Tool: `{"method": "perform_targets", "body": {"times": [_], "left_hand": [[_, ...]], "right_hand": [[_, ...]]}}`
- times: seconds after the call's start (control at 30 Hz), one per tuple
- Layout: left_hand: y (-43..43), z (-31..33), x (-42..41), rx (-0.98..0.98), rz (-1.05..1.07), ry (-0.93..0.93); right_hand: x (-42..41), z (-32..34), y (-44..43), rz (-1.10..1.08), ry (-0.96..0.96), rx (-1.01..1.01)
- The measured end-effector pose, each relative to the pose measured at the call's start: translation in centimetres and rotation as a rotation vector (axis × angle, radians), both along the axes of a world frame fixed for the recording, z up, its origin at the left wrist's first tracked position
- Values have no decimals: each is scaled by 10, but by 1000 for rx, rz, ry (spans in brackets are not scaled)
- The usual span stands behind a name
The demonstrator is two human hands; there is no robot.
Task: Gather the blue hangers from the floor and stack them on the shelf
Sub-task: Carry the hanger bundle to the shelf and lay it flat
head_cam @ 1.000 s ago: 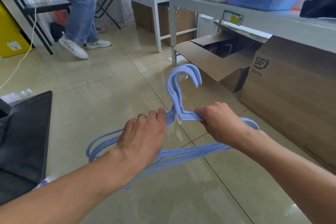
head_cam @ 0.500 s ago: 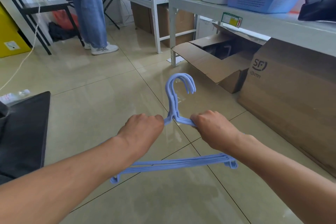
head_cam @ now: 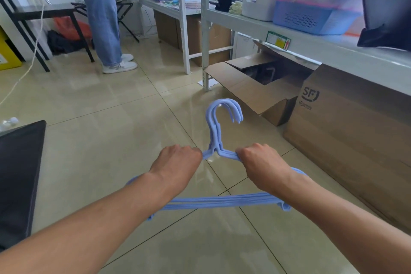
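Note:
A bundle of several blue hangers (head_cam: 215,131) is held in the air above the tiled floor, hooks pointing up and curling right. My left hand (head_cam: 178,162) is closed on the left shoulder of the bundle. On the right shoulder my right hand (head_cam: 262,164) grips just as tightly. The bottom bars run between my forearms, lined up close together. The grey metal shelf (head_cam: 315,49) stands to the right, ahead of the hangers.
On the shelf sit a blue basket (head_cam: 304,18), a white box (head_cam: 258,3) and a dark object (head_cam: 387,11). Cardboard boxes (head_cam: 347,131) stand under it, one open. A person in jeans (head_cam: 104,18) stands at back left by a black table. A black surface (head_cam: 17,176) lies at left.
The fanned-out hangers have been drawn together into a neat aligned bundle and turned upright. Both hands keep their hold. The person at the back has stepped to the right.

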State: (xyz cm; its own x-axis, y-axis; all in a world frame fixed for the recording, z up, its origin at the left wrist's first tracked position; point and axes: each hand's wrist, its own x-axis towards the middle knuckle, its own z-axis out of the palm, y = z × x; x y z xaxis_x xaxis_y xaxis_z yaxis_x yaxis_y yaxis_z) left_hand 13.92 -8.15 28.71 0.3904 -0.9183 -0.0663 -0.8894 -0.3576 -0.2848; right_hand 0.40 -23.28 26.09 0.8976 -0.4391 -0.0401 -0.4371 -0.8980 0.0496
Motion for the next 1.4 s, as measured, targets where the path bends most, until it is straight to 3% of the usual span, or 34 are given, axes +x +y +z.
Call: {"method": "perform_targets", "body": {"times": [0.2,0.37,0.83,1.0,1.13,1.4], "left_hand": [[-38,41,17,2,-45,55],[-61,125,19,56,-62,126],[-115,533,-6,54,-235,6],[-156,648,-27,32,-306,-41],[-209,707,-52,70,-450,-146],[-319,751,-80,45,-675,1]], "right_hand": [[3,44,-22,-64,51,-2],[0,138,-35,-105,110,22],[-38,546,-64,-248,77,73],[-69,660,-90,-283,22,81],[-103,725,-119,-365,15,87],[-150,766,-193,-576,-18,67]]}}
